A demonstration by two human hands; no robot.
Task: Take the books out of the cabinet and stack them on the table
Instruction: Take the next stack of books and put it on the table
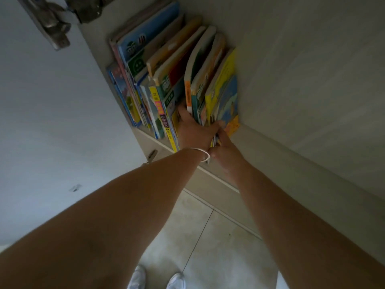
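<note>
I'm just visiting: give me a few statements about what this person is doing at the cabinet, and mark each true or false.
1. Both hands reach the books at the right end of the row. True: the left hand and right hand hold a bundle of books.
2. The cabinet shelf holds one book. False: a whole row stands there.
3. A bracelet circles the left wrist. True.
4. The floor is carpeted. False: it is tiled.
</note>
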